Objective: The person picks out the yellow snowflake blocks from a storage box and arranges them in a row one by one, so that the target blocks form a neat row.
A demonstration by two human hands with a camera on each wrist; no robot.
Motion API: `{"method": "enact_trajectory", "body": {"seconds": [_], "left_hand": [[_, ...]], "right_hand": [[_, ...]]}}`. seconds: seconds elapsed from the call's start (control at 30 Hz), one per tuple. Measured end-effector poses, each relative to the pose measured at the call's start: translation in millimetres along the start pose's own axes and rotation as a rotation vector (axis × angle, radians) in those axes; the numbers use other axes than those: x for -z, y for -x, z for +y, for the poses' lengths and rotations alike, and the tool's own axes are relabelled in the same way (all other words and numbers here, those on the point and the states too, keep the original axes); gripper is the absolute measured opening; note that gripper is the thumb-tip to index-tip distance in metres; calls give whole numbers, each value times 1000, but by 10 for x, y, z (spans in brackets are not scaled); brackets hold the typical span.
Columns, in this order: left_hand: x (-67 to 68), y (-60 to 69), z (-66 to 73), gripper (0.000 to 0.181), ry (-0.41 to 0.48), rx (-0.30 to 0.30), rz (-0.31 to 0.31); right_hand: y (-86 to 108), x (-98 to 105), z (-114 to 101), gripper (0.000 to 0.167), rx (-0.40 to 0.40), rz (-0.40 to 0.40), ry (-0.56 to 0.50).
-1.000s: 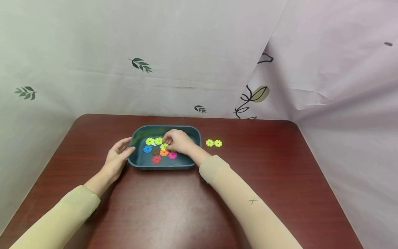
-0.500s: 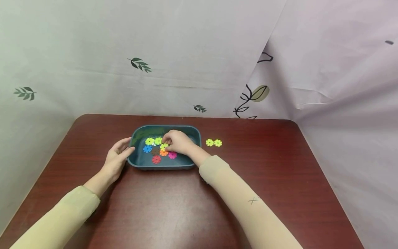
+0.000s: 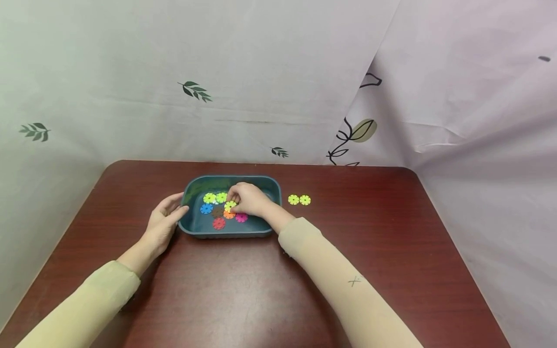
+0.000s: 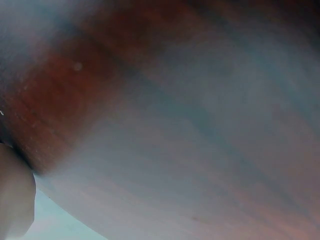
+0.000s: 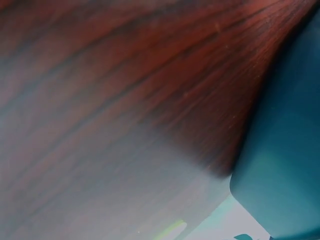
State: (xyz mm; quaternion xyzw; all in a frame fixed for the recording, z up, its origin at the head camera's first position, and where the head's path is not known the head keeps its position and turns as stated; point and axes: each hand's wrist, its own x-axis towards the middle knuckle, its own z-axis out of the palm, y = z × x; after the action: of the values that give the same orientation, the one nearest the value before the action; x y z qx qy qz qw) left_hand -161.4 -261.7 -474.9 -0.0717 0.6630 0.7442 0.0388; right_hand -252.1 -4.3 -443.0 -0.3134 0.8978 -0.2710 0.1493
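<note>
A dark teal plastic basin (image 3: 235,234) stands toward the back of the table, and its outer wall (image 5: 285,145) fills the right of the right wrist view. My left hand (image 3: 162,222) grips its left end, thumb over the rim; the left wrist view catches only a bit of that hand (image 4: 15,195). Inside the basin, my right hand (image 3: 249,199) pinches a yellow notched disc (image 3: 229,206) over an orange disc (image 3: 228,215). Around it lie yellow discs (image 3: 210,198), a blue disc (image 3: 206,209), a brown disc (image 3: 217,211), a red disc (image 3: 219,223) and a pink disc (image 3: 241,218).
Two more yellow discs (image 3: 299,199) lie side by side on the dark red wooden table (image 3: 370,232), right of the basin. A pale curtain (image 3: 243,96) with leaf prints hangs behind the table and along both sides.
Both hands stay in place. The yellow disc between my right fingers shifts and tilts very slightly; the other discs and the basin hold their positions.
</note>
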Motion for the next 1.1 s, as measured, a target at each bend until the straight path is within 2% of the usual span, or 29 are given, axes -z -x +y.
{"method": "enact_trajectory", "body": {"seconds": [0.4,0.6,1.1], "left_hand": [[-23,14,4,36,-7,0,-2],[-22,13,14,36,-2,-4,-4],[-5,13,-3,36,-15,-14,1]], "right_hand": [[41,24,8,6,-3,60,-174],[67,74,9,7,-7,104,-286],[131,227,-42,12,-1,166,-369]]}}
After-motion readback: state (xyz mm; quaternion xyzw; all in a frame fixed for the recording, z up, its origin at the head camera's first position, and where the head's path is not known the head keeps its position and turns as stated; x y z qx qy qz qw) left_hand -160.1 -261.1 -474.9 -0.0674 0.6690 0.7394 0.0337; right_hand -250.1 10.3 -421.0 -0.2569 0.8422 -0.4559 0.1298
